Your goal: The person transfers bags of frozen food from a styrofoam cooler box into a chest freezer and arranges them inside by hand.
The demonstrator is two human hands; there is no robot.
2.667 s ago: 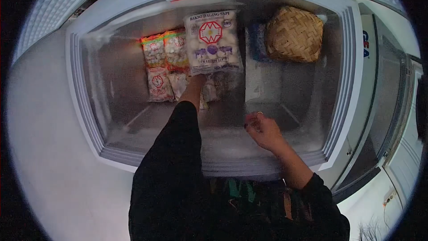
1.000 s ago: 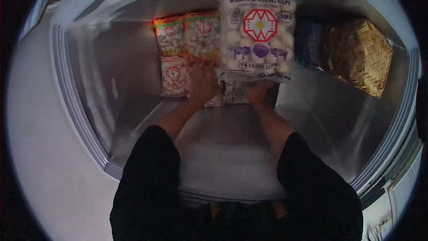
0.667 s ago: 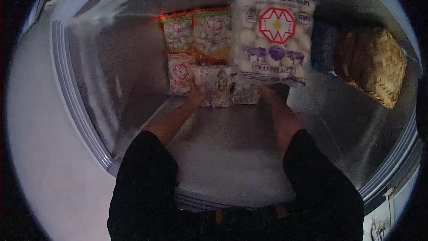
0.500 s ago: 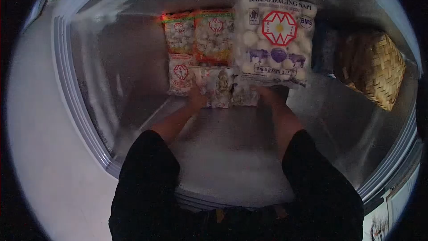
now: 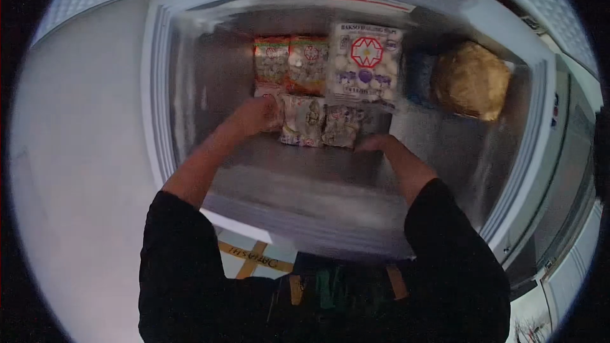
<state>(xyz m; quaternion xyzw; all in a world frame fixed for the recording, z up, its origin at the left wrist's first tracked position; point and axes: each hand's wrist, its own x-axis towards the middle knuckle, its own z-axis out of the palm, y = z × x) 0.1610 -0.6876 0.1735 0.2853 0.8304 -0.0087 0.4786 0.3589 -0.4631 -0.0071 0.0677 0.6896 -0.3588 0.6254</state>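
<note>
On the far left curves the white rim of the freezer [image 5: 155, 89], and in from it comes the left hand [image 5: 254, 116], left of centre, fingers bent over the lower-left bag [image 5: 276, 124]. It covers much of that bag, palm hidden; whether it grips, I can't tell. What shows of the bag looks upright, longer up and down the frame. Directly above, two orange-edged bags [image 5: 271, 62] stand side by side, printed emblems upright.

On to the middle bag [image 5: 303, 121], just below centre: long axis up and down. Right beside it, the lower-right bag [image 5: 340, 128] tilts slightly, its top leaning right. Above that, the big bag [image 5: 365, 67], upper centre, lettering along its top edge, long side vertical.

Now the right hand [image 5: 373, 144], below and right of centre! Its fingers point left towards the lower-right bag's bottom corner, too dark and blurred to tell contact or grip. Upper right, a woven basket [image 5: 471, 80].
</note>
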